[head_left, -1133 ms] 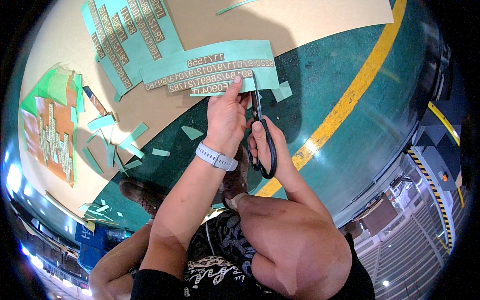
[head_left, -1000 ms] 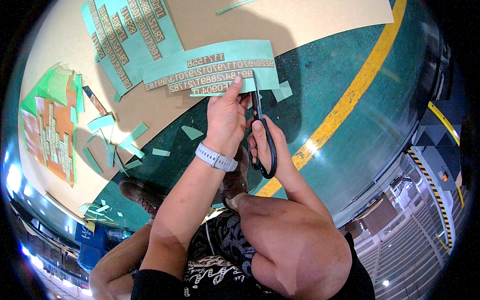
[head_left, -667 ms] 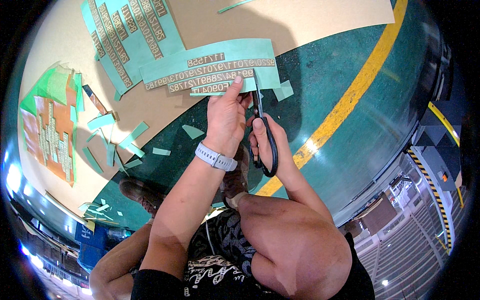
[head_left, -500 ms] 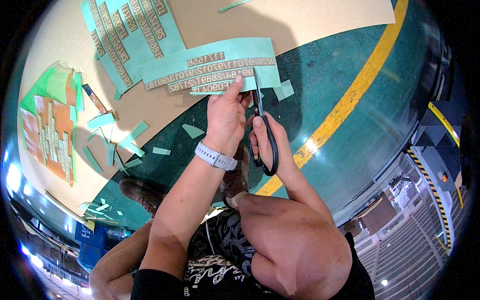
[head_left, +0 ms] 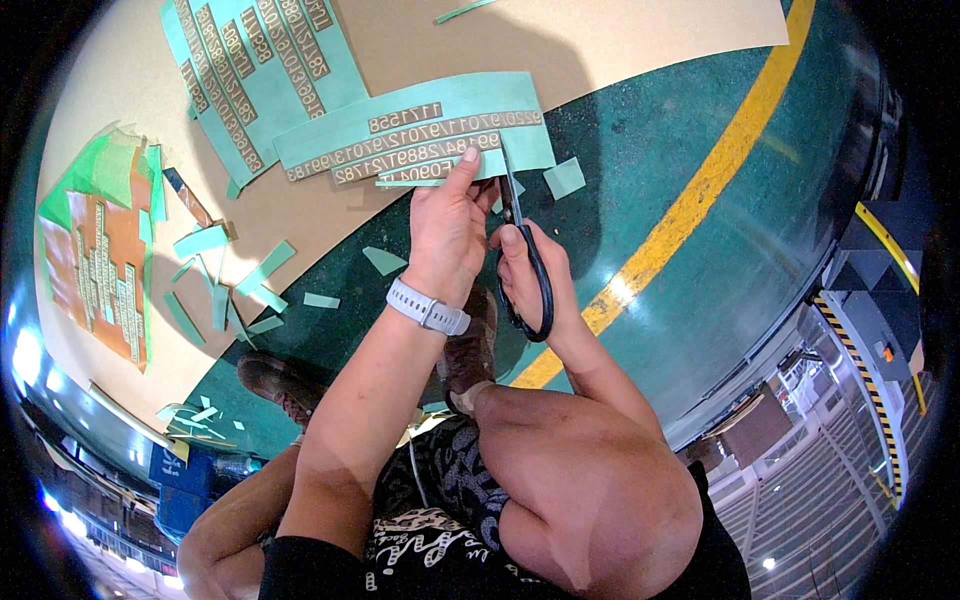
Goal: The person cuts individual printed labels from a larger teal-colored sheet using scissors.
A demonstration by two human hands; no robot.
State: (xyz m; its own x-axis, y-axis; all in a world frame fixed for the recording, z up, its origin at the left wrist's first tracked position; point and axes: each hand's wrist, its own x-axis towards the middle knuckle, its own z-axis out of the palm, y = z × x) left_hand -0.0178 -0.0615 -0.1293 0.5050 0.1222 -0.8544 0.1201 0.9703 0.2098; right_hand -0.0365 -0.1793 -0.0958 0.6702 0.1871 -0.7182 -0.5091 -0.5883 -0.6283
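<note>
My left hand (head_left: 447, 232) pinches the near edge of a teal sheet (head_left: 330, 140) bearing rows of mirrored brown characters, thumb on top and fingers mostly hidden beneath. My right hand (head_left: 541, 270) grips black-handled scissors (head_left: 540, 312) through their loops. The blades point away from me and meet the sheet near its right end, just right of my left thumb. A cut strip edge shows beside the blades. Behind the held sheet, a second teal sheet (head_left: 272, 95) with similar rows lies on the brown board.
Teal scraps (head_left: 266, 263) lie across the brown board (head_left: 640, 45) and the green floor (head_left: 690, 330). An orange-brown sheet with green edges (head_left: 120, 270) rests at the left. A yellow floor line (head_left: 690, 190) runs along the right. My shoes (head_left: 285, 388) stand below the board.
Both hands, the held sheet and the scissors have shifted slightly left. The scissors' handles have also risen a little in the picture. My left hand keeps its pinch on the sheet.
</note>
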